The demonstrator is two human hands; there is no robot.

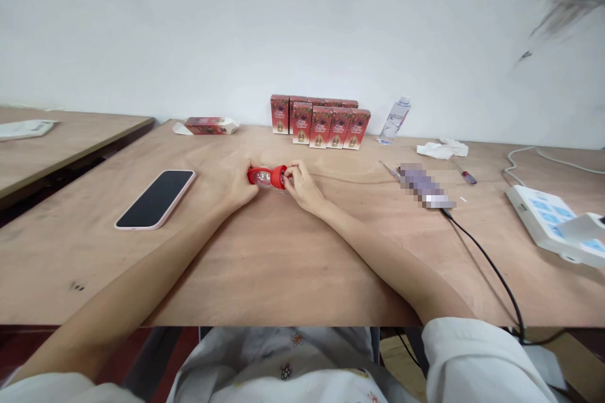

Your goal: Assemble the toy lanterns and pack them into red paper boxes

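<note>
The red lantern [263, 177] lies on its side between the person's two hands, nearer the person than the red boxes [320, 128] and a little to their left; whether it touches the tabletop [265, 264] is hard to tell. The left hand [242, 186] has its fingers curled around one red end, while the fingers of the right hand [305, 187] pinch the other, their exact contact too small to make out. The lantern looks light and stiff, probably plastic, with a smooth clear middle that may slip or crack if squeezed, so the red ends seem the safer places for a firm but gentle hold
</note>
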